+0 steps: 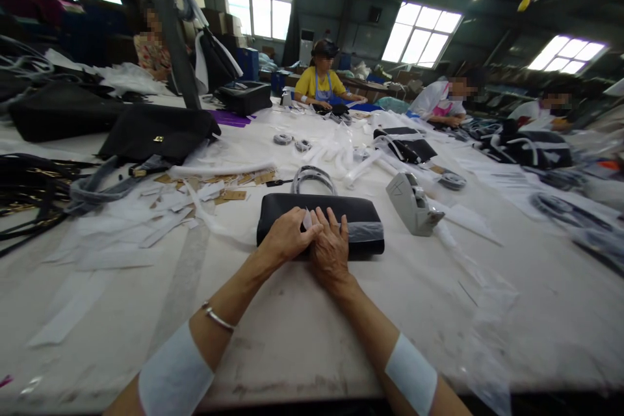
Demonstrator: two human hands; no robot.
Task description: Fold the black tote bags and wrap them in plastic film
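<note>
A black handbag lies on the table in front of me, its wrapped handle looping out on the far side. Around the bag's right part runs a thin white wrapping strip. My left hand is closed on the bag's near face, and a small white end of thin material stands up between its thumb and fingers. My right hand lies flat on the bag beside it, fingers stretched out and slightly apart, the two hands touching. The bag's middle is hidden beneath them.
A tape dispenser stands right of the bag. Paper slips and brown tags are scattered at left, near another black bag and coiled straps. A metal post rises at the left. Co-workers sit across the table.
</note>
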